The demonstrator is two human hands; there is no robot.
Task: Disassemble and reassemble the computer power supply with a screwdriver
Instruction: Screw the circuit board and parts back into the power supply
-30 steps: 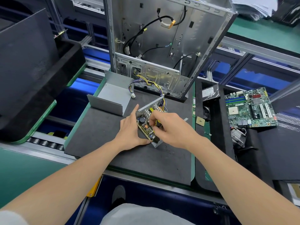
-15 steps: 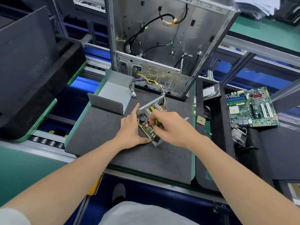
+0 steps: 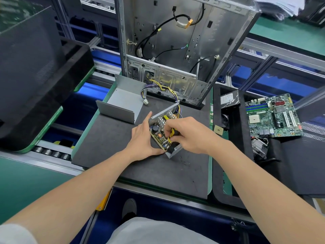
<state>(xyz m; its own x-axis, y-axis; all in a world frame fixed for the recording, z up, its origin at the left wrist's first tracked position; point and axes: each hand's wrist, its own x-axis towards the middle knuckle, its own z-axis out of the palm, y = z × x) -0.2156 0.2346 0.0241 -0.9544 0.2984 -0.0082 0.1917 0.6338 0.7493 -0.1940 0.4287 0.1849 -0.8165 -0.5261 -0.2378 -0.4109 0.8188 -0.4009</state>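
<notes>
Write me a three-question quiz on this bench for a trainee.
1. Fill in: the left hand steadies the open ____ on the mat.
2. The screwdriver is held by: A the left hand, B the right hand, C neither hand.
3. True or false: the motherboard lies outside the computer case.
Key: 1 power supply; 2 B; 3 true.
</notes>
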